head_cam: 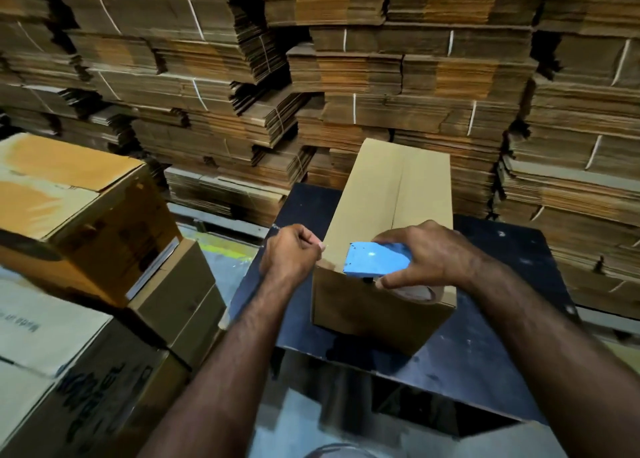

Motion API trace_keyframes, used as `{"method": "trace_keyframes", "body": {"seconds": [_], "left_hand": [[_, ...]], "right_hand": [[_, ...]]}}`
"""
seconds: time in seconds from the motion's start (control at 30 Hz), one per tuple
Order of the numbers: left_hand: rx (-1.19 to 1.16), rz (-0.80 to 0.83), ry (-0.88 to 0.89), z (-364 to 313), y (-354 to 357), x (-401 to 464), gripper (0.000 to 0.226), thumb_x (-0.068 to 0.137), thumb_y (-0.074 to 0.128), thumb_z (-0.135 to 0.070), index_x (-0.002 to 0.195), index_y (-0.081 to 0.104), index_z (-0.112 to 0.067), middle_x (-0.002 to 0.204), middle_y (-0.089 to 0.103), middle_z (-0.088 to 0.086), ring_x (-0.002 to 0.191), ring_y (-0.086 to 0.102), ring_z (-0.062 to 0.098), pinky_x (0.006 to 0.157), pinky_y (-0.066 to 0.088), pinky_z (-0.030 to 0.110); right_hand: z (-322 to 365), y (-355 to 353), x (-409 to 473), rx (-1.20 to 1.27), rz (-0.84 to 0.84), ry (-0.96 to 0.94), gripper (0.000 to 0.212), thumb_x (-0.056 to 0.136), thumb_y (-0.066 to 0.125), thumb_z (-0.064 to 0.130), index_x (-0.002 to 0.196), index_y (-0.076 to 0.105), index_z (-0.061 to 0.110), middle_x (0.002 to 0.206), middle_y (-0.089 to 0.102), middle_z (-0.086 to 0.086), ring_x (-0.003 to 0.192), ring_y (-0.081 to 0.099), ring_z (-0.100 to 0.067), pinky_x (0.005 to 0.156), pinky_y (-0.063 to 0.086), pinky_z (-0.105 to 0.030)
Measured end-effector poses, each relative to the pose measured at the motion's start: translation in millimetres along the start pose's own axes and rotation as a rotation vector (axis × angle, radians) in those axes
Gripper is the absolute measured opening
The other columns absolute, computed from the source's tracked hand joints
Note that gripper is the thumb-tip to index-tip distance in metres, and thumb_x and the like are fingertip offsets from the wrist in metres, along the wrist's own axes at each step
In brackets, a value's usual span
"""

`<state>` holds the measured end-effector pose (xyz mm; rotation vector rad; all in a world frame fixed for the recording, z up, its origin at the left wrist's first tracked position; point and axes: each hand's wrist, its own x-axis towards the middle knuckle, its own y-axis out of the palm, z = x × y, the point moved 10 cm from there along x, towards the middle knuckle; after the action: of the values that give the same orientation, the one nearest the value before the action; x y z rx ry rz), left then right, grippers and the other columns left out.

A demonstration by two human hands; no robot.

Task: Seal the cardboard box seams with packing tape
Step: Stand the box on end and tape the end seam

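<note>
Tape start at near edge of box

Box (388, 215) sits on a dark table (502, 284), long axis running away from the person, top flaps folded down w/ centre seam (398, 194) showing bare along the length in view. No tape strip visible on it yet.

Right hand (433, 253) grips the blue dispenser (375, 258), fingers curled over its top, thumb underneath by the tape roll (412, 293). Dispenser hovers at the near top edge of the box, roll hanging in front of the near face.

Left hand (291, 253) is just beside the dispenser's nose, fingers curled in a pinch; looks like it holds the free tape end, but the tape itself is too thin and clear to be sure.

Step in hand, as I read it: drawing out the tape end to start the centre seam.

Next move needs: stick the end down on the near face, centred under the seam, press it, then run the dispenser straight along the seam to the far edge. Risk: end lands off-centre or folds on itself.

Stacks of flat cartons (311, 76) fill the background; other boxes (86, 215) at left.
</note>
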<state>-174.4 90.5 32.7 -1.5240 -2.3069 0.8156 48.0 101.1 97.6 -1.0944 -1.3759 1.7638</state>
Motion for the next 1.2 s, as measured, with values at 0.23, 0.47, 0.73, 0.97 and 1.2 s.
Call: {"method": "trace_keyframes", "body": {"seconds": [0.23, 0.47, 0.73, 0.97, 1.2], "left_hand": [[0.095, -0.056, -0.036, 22.0, -4.9, 1.5, 0.020, 0.081, 0.078, -0.040, 0.074, 0.064, -0.027, 0.075, 0.070, -0.010, 0.082, 0.067, 0.016, 0.074, 0.058, 0.038], [-0.029, -0.003, -0.078, 43.3, 5.5, 14.3, 0.016, 0.079, 0.080, -0.033, 0.075, 0.068, -0.024, 0.069, 0.071, -0.013, 0.076, 0.069, 0.008, 0.078, 0.061, 0.042], [-0.110, 0.042, -0.057, 52.3, 17.0, 26.1, 0.013, 0.082, 0.080, -0.029, 0.077, 0.070, -0.022, 0.071, 0.074, -0.008, 0.077, 0.072, 0.008, 0.074, 0.060, 0.033], [-0.147, 0.094, -0.090, 59.6, 31.7, 32.3, 0.013, 0.080, 0.081, -0.024, 0.073, 0.070, -0.019, 0.068, 0.073, -0.005, 0.068, 0.067, 0.010, 0.063, 0.051, 0.025], [-0.397, 0.108, -0.214, 72.7, 34.1, 44.1, 0.010, 0.084, 0.076, -0.010, 0.087, 0.068, -0.017, 0.074, 0.070, 0.003, 0.055, 0.052, 0.010, 0.047, 0.037, 0.019]], "right_hand": [[24.8, 4.8, 21.3, -0.115, 0.055, 0.006, 0.085, 0.067, 0.070, 0.073, 0.141, 0.047, 0.039, 0.123, 0.059, 0.003, 0.095, 0.042, -0.014, 0.068, 0.036, -0.033], [42.1, 9.7, 33.7, -0.155, 0.094, 0.020, 0.083, 0.071, 0.073, 0.067, 0.142, 0.047, 0.032, 0.127, 0.059, 0.001, 0.113, 0.053, -0.021, 0.072, 0.040, -0.035], [37.7, 9.2, 36.0, -0.136, 0.105, 0.048, 0.083, 0.070, 0.073, 0.067, 0.142, 0.048, 0.033, 0.126, 0.059, 0.002, 0.111, 0.051, -0.020, 0.071, 0.039, -0.035], [33.4, 14.7, 40.5, -0.165, 0.138, 0.077, 0.085, 0.068, 0.072, 0.068, 0.142, 0.047, 0.034, 0.124, 0.058, 0.002, 0.112, 0.052, -0.020, 0.076, 0.041, -0.036], [41.1, 15.9, 61.4, -0.116, 0.153, 0.074, 0.080, 0.070, 0.071, 0.068, 0.139, 0.051, 0.032, 0.125, 0.060, 0.003, 0.113, 0.052, -0.021, 0.076, 0.040, -0.037]]}}
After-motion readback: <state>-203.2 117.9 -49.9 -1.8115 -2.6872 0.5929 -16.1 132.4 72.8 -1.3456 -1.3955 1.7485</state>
